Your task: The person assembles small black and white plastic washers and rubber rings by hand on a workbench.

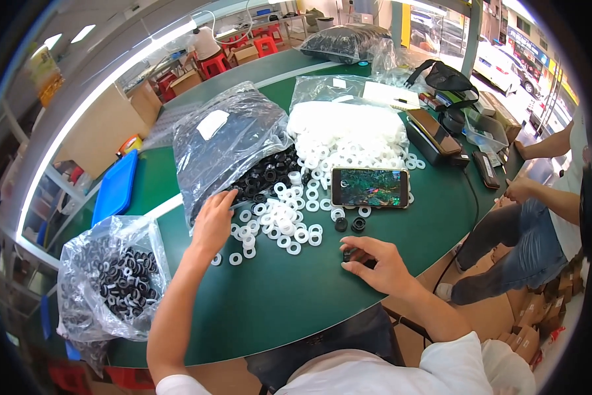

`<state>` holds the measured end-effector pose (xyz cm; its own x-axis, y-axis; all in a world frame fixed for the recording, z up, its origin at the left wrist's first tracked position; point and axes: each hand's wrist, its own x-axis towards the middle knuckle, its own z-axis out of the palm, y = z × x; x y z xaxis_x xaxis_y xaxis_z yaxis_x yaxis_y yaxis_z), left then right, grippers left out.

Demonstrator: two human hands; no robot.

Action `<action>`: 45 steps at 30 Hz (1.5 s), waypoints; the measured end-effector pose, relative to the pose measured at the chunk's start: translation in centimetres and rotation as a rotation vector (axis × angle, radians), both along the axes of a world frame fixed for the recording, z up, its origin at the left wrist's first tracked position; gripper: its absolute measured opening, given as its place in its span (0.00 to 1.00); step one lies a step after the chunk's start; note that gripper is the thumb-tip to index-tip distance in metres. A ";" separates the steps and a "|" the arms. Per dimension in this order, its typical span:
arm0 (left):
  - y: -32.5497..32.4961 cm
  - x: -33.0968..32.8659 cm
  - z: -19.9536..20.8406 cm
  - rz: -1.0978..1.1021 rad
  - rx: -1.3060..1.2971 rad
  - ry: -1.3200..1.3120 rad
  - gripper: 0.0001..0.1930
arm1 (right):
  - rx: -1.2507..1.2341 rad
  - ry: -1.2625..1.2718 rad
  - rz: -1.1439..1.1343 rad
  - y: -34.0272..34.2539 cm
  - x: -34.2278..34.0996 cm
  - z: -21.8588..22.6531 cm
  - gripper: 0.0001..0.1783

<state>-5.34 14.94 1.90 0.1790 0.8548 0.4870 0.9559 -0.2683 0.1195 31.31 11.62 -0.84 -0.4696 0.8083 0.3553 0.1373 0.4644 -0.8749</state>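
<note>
**Black rings (269, 172) and white rings (283, 218) heaped before 2 hands on a green table (256, 306)**

The left hand (213, 224) has its fingers loosely bent and close together, the tips at the near edge of the black rings; whether they grip anything is not visible. The right hand (380, 264) is nearly closed, thumb and fingertips pinching a small black piece (346, 254) whose shape is mostly hidden. Just beyond it sit 2 loose black rings, near the white rings.

The black rings lie at the mouth of a large clear bag with dark contents (233, 131), which bulges over the table beyond the left hand. The white rings spread from a white heap (345, 122) down toward the middle. A phone (369, 187) with a lit screen covers part of that spread, beyond the right hand.

Left of the left forearm, a clear plastic bag (78, 289) holds mixed black and white pieces; a blue tray (115, 187) lies behind it. Crowding the far right are a black pouch (444, 78), a clear tub (487, 131) and a dark box (434, 135). A cable (477, 210) crosses the right side. 1 other person (539, 237) stands beside that edge.
</note>
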 end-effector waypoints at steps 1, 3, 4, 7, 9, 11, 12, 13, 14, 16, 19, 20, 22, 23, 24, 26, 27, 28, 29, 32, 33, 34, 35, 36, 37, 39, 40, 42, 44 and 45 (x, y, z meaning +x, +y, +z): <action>0.0 0.3 0.1 -0.006 -0.002 0.000 0.20 | 0.033 0.017 -0.008 0.0 0.0 -0.2 0.25; -0.8 1.0 0.7 0.001 -0.094 -0.156 0.20 | 0.039 0.012 -0.007 -0.1 -0.2 -0.1 0.23; -1.3 1.5 0.8 -0.006 -0.099 -0.155 0.20 | 0.045 0.006 -0.003 -0.1 -0.1 -0.2 0.22; -4.0 2.5 1.1 -0.029 -0.249 -0.179 0.20 | 0.113 -0.047 0.026 0.1 0.0 -0.1 0.18; -4.4 2.5 0.1 -0.055 -0.230 -0.180 0.19 | 0.113 -0.046 0.031 0.1 -0.2 0.2 0.17; -4.6 2.4 0.1 -0.038 -0.279 -0.256 0.20 | 0.117 -0.048 0.037 0.1 -0.3 0.3 0.16; -4.8 2.6 0.2 -0.064 -0.305 -0.280 0.20 | 0.124 -0.049 0.032 0.0 -0.3 0.3 0.16; -4.9 2.7 0.4 -0.090 -0.329 -0.305 0.20 | 0.131 -0.050 0.027 -0.2 -0.3 0.3 0.16; -5.1 2.6 0.3 -0.093 -0.330 -0.306 0.20 | 0.131 -0.052 0.024 -0.3 -0.3 0.2 0.16; -5.1 2.7 0.1 -0.169 -0.178 -0.250 0.21 | 0.178 -0.077 0.018 -0.2 -0.3 0.1 0.17; -5.2 3.5 1.1 -0.138 -0.180 -0.419 0.24 | 0.152 -0.084 0.024 -0.4 -0.3 0.2 0.16; -5.7 4.1 1.1 -0.141 -0.179 -0.420 0.24 | 0.153 -0.085 0.020 -0.3 -0.2 0.2 0.16; -7.6 5.8 0.7 -0.223 -0.097 -0.404 0.26 | 0.046 -0.014 -0.022 -0.5 -0.2 -0.1 0.16; -8.6 6.9 0.7 -0.245 -0.109 -0.377 0.27 | 0.031 -0.014 -0.023 -0.3 -0.2 -0.3 0.16; -9.5 7.9 0.4 -0.234 -0.122 -0.380 0.27 | 0.163 -0.082 0.030 0.1 -0.4 0.0 0.15; -11.5 9.9 -0.9 -0.333 -0.259 -0.383 0.28 | 0.250 -0.168 0.081 -0.7 -0.2 0.3 0.14; -11.7 10.3 -1.5 -0.323 -0.271 -0.393 0.28 | 0.261 -0.250 0.111 -0.5 -0.4 1.2 0.14; -11.7 10.6 -2.1 -0.365 -0.232 -0.348 0.32 | 0.272 -0.332 0.141 -0.4 -0.7 1.6 0.13; -11.8 10.7 -2.5 -0.408 -0.192 -0.302 0.37 | 0.303 -0.358 0.182 -0.3 -1.0 1.4 0.15; -11.3 10.8 -1.8 -0.416 -0.292 -0.396 0.38 | 0.382 -0.498 0.198 0.0 -1.7 1.3 0.18; -11.4 10.7 -1.7 -0.421 -0.290 -0.402 0.38 | 0.382 -0.505 0.196 0.1 -1.8 1.3 0.18; -11.6 10.4 -1.6 -0.407 -0.338 -0.409 0.38 | 0.372 -0.517 0.221 0.2 -1.8 1.6 0.19; -11.6 10.1 -1.7 -0.394 -0.386 -0.416 0.37 | 0.363 -0.530 0.245 0.3 -1.7 1.8 0.20; -11.7 9.9 -1.8 -0.401 -0.390 -0.424 0.37 | 0.357 -0.539 0.241 0.2 -1.6 2.0 0.20; -11.8 9.6 -1.9 -0.418 -0.385 -0.444 0.37 | 0.305 -0.529 0.264 0.3 -1.4 2.3 0.19; -11.9 9.4 -2.1 -0.443 -0.377 -0.469 0.37 | 0.254 -0.526 0.281 0.3 -1.2 2.3 0.18; -11.9 9.3 -2.2 -0.432 -0.423 -0.491 0.36 | 0.260 -0.512 0.284 0.3 -1.3 1.9 0.18; -11.8 9.2 -2.5 -0.423 -0.466 -0.519 0.34 | 0.267 -0.505 0.289 0.3 -1.4 1.5 0.18; -11.8 9.0 -2.8 -0.448 -0.397 -0.481 0.38 | 0.274 -0.507 0.284 0.3 -1.7 1.4 0.17; -11.9 9.1 -2.8 -0.447 -0.399 -0.487 0.38 | 0.270 -0.511 0.286 0.0 -2.0 1.3 0.17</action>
<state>3.77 3.04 -0.88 0.3932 0.8791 0.2695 0.5814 -0.4648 0.6678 29.28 11.60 0.46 -0.8173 0.5392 0.2030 0.3438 0.7391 -0.5792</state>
